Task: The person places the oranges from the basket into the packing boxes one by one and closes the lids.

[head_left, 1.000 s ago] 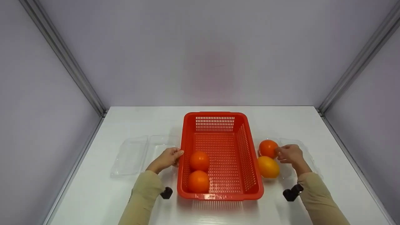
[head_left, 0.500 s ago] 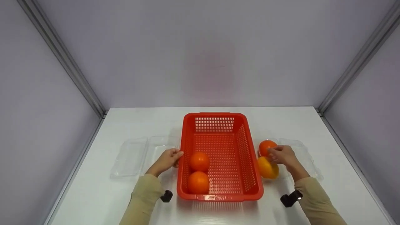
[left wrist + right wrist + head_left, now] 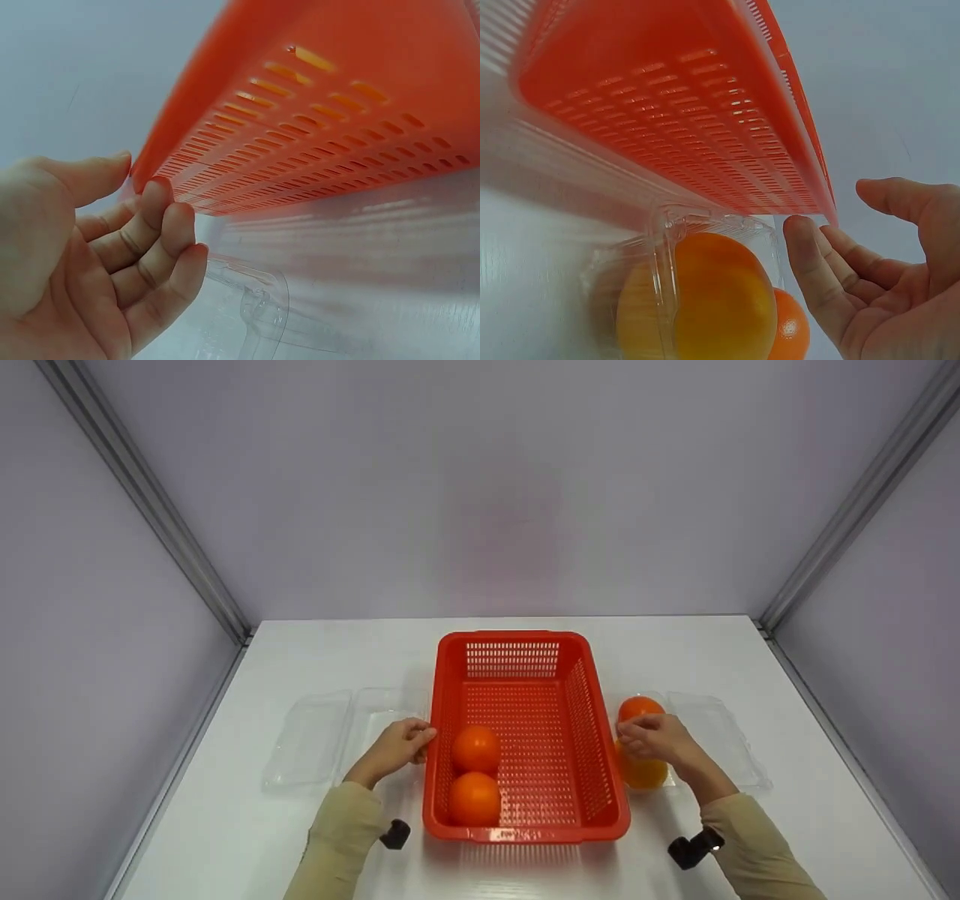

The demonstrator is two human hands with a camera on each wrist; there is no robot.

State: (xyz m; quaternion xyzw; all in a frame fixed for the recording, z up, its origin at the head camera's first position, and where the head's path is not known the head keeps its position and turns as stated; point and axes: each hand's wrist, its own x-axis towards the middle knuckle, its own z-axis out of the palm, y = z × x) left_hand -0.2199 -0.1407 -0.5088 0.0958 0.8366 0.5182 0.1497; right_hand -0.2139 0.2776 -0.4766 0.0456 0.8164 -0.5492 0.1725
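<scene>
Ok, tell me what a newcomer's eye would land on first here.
The red basket, bright in the middle of the white table. Next, the two oranges inside it, one behind the other by its left wall at the near end. Then the yellow fruit and a third orange in the clear box right of the basket, partly covered by the right grip.

Beige sleeves (image 3: 341,834) are worn with 2 black wrist cameras (image 3: 395,835).

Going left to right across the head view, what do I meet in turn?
Outer half of the left clear container, left hand, red basket, right hand, outer half of the right clear container.
</scene>
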